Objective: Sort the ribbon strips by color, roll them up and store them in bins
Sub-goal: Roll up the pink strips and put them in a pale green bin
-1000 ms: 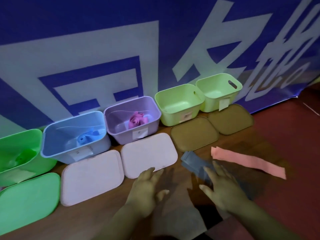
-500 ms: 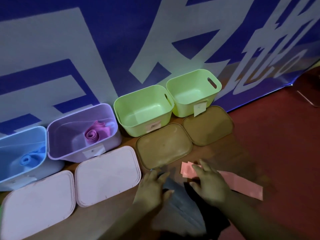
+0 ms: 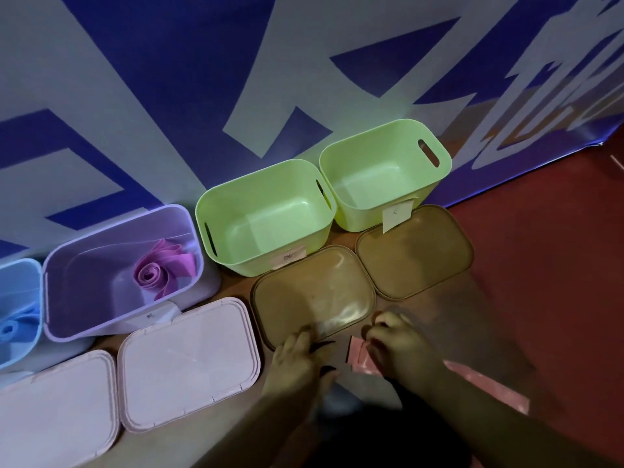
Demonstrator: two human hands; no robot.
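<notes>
Right fingers (image 3: pixel 388 324) curled, pinching pink strip (image 3: pixel 486 383) (folded end)

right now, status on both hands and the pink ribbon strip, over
Right hand pinching one end of flat pink ribbon strip, not yet rolled. Left hand at a dark strip, grip unclear. Nearer olive-brown plastic lid lies just beyond both hands.

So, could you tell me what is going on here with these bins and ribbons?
A person is sorting ribbon strips into bins. Their right hand pinches the end of a flat pink ribbon strip, while the left hand holds a dark grey strip beside it. The purple plastic bin already holds a rolled magenta ribbon and the blue plastic bin a blue roll. Both light green plastic bins are empty, and the flat lids lie in front.
</notes>
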